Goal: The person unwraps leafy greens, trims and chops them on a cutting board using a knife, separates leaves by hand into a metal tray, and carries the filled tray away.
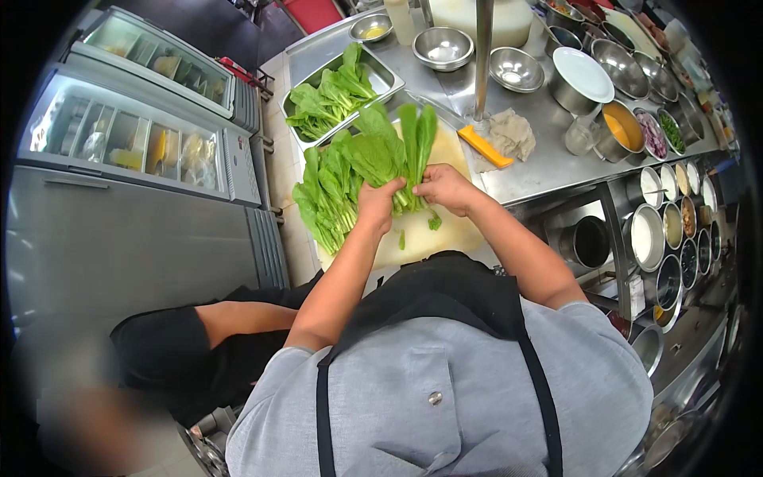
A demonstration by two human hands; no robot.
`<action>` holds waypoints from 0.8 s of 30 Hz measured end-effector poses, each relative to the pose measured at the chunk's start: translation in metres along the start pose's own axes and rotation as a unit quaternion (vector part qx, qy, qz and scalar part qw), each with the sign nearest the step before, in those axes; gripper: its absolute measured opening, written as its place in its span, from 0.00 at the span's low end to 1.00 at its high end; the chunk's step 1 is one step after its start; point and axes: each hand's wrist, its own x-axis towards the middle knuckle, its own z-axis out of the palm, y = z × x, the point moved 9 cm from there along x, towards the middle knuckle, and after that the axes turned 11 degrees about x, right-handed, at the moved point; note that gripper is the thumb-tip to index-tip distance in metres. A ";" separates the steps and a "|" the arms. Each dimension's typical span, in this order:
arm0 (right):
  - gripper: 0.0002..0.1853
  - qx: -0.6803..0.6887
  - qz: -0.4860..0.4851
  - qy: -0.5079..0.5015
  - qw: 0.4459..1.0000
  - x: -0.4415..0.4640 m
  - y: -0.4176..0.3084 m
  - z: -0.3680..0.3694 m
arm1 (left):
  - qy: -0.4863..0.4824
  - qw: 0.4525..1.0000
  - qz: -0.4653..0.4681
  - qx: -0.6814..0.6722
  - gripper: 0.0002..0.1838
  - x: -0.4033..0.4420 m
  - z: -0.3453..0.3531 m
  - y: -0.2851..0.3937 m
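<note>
My left hand is closed around the stems of a bunch of leafy greens above the cutting board. Beside it, my right hand pinches the base of a few upright leaves. More loose greens lie to the left on the pale cutting board. Small leaf scraps rest on the board below my hands. A knife with an orange handle lies right of the board, next to a crumpled cloth.
Behind the board stands a metal tray of greens. Metal bowls, a pot with a white lid and a metal post occupy the counter. Glass-topped fridges line the left. Another person's arm is close at lower left.
</note>
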 end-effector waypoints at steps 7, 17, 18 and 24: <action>0.15 0.151 -0.035 0.022 0.988 -0.008 -0.004 -0.017 | -0.053 0.998 0.009 0.033 0.20 -0.002 -0.002 0.009; 0.15 0.140 -0.079 0.065 0.985 -0.009 -0.008 -0.024 | -0.105 0.993 -0.025 0.039 0.35 -0.012 0.022 0.014; 0.16 0.152 -0.082 0.068 0.983 -0.009 -0.007 -0.022 | -0.102 0.994 -0.023 0.040 0.35 -0.014 0.022 0.013; 0.14 0.295 -0.148 -0.015 0.944 -0.017 -0.020 0.003 | -0.060 0.997 0.009 0.056 0.29 -0.016 0.026 0.014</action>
